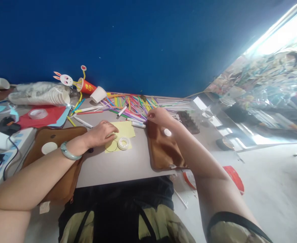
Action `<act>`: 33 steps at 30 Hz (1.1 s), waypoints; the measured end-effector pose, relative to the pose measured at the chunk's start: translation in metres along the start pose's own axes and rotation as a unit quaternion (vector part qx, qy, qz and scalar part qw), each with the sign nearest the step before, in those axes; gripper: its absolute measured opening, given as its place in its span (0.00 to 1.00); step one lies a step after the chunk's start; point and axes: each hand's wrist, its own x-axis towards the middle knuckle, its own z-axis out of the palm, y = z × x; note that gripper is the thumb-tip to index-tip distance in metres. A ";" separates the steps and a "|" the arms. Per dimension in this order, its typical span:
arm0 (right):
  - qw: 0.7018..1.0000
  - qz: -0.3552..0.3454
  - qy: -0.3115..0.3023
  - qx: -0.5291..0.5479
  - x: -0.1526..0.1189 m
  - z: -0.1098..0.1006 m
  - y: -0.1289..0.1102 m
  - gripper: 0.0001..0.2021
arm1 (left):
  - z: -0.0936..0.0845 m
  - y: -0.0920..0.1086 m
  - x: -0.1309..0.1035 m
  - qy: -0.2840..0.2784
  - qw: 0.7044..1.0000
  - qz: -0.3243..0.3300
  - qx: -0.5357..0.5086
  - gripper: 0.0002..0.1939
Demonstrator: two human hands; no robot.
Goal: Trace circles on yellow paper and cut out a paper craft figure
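Observation:
My left hand (101, 134) rests on the left side of a sheet of yellow paper (126, 127), fingers loosely extended and the thumb a little apart. A dark circle outline (111, 151) is on the paper just below the fingers. Beside it lies a white ring-shaped tape roll (123, 143), overlapping the paper. My right hand (160, 116) is over the top edge of a brown fabric pouch (160, 152), near the colourful sticks. Its fingers are curled together; anything between them is hidden. A white marker (136, 124) lies just left of that hand.
Colourful sticks (128, 103) spread along the blue wall. A red cup (87, 86) with a rabbit decoration, a white paper cup (98, 95) and stacked cups (44, 96) stand at the back left. Another brown pouch (54, 168) and a power strip (24, 143) lie left.

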 end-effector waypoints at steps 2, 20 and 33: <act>0.999 -0.001 -0.029 -0.027 0.010 0.008 -0.009 0.12 | 0.000 0.000 0.000 -0.007 1.000 0.001 0.008 0.13; 0.989 0.013 -0.083 -0.122 0.036 0.025 -0.036 0.17 | 0.000 0.001 0.002 -0.012 1.000 -0.012 0.008 0.09; 0.996 0.040 -0.049 -0.062 0.033 0.021 -0.029 0.20 | 0.001 -0.002 0.001 -0.018 0.999 -0.029 0.017 0.11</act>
